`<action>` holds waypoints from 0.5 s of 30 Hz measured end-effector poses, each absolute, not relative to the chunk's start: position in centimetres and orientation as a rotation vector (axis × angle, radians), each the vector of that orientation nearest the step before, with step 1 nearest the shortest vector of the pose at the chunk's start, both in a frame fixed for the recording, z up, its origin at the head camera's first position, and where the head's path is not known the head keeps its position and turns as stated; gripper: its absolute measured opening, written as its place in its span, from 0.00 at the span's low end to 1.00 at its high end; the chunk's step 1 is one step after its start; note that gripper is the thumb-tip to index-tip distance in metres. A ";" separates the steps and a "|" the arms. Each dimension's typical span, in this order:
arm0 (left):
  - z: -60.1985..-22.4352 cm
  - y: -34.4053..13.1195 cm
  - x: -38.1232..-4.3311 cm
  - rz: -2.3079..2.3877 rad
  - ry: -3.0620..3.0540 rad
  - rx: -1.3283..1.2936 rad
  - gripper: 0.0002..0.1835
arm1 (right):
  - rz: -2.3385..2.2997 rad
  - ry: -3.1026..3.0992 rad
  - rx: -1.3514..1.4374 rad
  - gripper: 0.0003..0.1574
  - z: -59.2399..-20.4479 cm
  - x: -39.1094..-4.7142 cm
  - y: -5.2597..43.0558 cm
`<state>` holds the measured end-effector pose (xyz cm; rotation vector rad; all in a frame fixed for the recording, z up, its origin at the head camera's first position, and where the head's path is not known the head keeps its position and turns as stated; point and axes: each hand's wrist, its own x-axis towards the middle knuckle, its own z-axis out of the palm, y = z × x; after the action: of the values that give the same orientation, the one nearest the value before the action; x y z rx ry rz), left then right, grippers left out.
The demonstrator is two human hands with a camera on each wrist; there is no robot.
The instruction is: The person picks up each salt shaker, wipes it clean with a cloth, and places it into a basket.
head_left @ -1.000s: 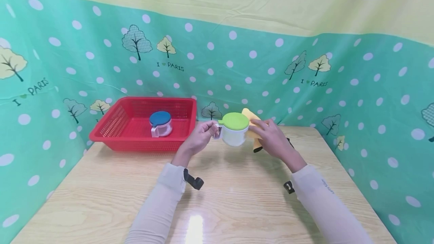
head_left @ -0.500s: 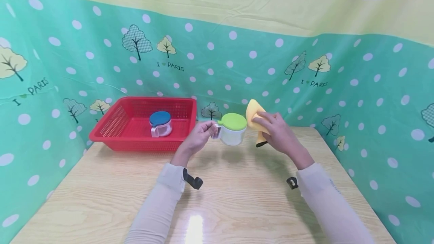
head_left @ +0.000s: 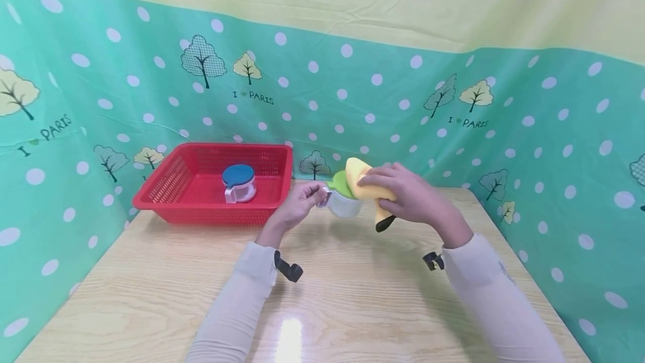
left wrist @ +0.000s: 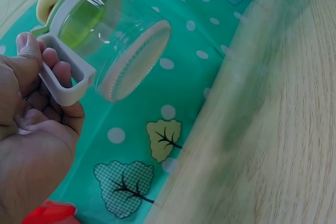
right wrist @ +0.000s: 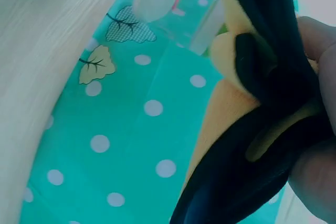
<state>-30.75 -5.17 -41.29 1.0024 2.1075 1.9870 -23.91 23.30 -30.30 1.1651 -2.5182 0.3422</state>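
Note:
My left hand [head_left: 296, 206] grips the pale handle [left wrist: 77, 92] of a clear seasoning jar [head_left: 344, 206] with a green lid [head_left: 342, 184]. In the left wrist view the fingers pass through the handle loop, and the clear body [left wrist: 128, 32] tilts with its base toward the table. My right hand [head_left: 415, 195] holds a bunched yellow cloth [head_left: 372, 186] with dark edging against the lid's right side, covering part of it. The right wrist view shows the cloth's dark folds [right wrist: 278, 85] close up, with thumb and fingers at the right edge.
A red plastic basket [head_left: 201, 214] stands at the back left of the wooden table [head_left: 353, 296]. Inside it sits a similar jar with a blue lid [head_left: 238, 175]. A green dotted curtain [head_left: 342, 94] hangs behind and at both sides.
My right hand drew the cloth away from the jar to the right, then brought it back left onto the green lid. The left hand and jar have stayed nearly in place.

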 end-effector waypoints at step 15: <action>-41.2 -5.1 -30.6 1.951 2.136 1.059 0.13 | 0.166 -2.566 1.156 0.35 -29.8 -24.4 22.5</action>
<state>-30.58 -5.06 -41.23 1.0590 2.1355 1.9513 -24.38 22.49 -29.81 1.1563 -2.5663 0.1658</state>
